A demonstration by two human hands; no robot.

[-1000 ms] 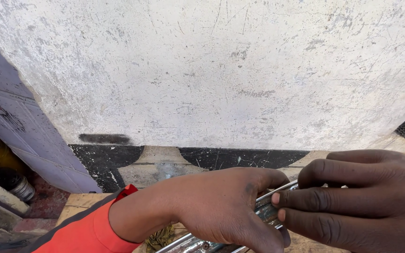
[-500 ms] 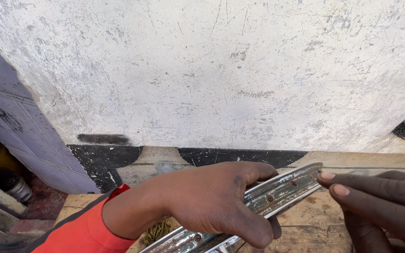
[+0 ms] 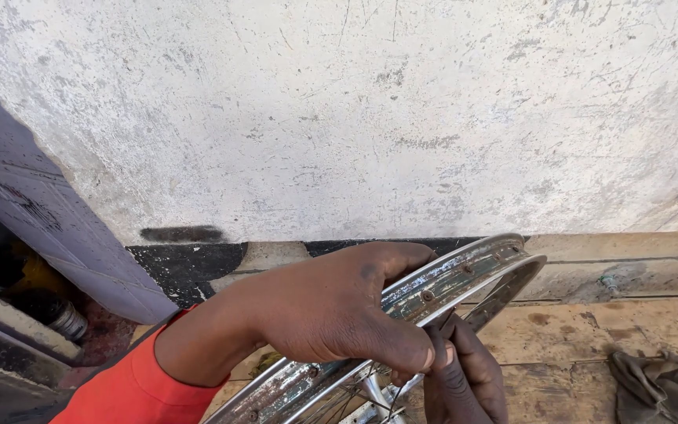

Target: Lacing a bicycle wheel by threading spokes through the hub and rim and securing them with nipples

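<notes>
A worn chrome wheel rim (image 3: 464,271) with spokes and rusty nipple holes arcs across the lower middle of the head view. My left hand (image 3: 339,310), coming out of a red sleeve, is clamped over the top of the rim. My right hand (image 3: 461,377) sits under and inside the rim, fingers curled among the spokes near the bottom edge. Its fingertips touch the rim just below my left fingers. The hub and the lower part of the wheel are cut off by the frame.
A rough white plastered wall (image 3: 370,110) rises right behind the rim. Wooden planks (image 3: 590,330) lie underneath, with a crumpled grey rag (image 3: 661,385) at the right. A purple-grey door panel (image 3: 33,220) and a dark gap with clutter are at the left.
My right hand left the top of the rim and went down under it, inside the spokes. The rim now shows much more of its arc, and my left hand kept its hold.
</notes>
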